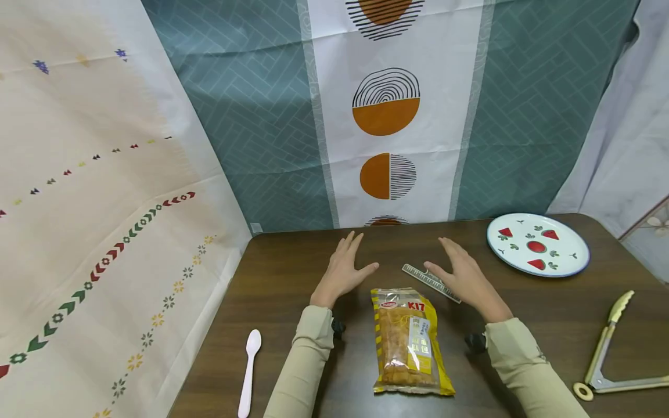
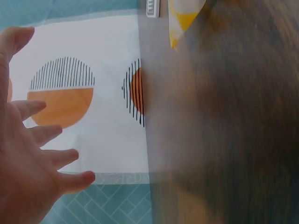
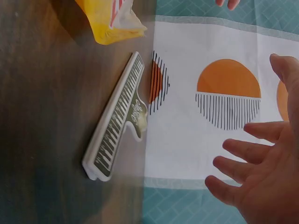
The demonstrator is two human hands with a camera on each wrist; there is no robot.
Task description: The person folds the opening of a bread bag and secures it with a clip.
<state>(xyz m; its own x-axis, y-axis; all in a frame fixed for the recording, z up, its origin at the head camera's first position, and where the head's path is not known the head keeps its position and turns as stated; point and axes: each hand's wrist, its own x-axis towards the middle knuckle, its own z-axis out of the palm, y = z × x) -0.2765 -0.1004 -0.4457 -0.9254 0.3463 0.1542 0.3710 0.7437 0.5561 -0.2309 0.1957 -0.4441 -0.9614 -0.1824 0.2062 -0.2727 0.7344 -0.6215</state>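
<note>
Both hands hover over the brown table with fingers spread and hold nothing. My left hand [image 1: 342, 274] is up and left of a yellow, clear-fronted bread packet [image 1: 399, 342], apart from it. On the other side my right hand [image 1: 467, 284] hangs beside a clip with a piano-key pattern [image 1: 418, 275], partly covering it in the head view. In the right wrist view the clip [image 3: 117, 119] lies on the table, left of the right hand [image 3: 266, 168]. A corner of the packet [image 2: 184, 21] shows in the left wrist view, far from the left hand [image 2: 28, 144].
A white spoon [image 1: 253, 342] lies at the front left. At the back right sits a white plate [image 1: 572, 241] with watermelon pictures. Spread-open tongs [image 1: 621, 306] with a ring at the hinge lie at the right. A patterned cloth [image 1: 251, 116] hangs behind the table.
</note>
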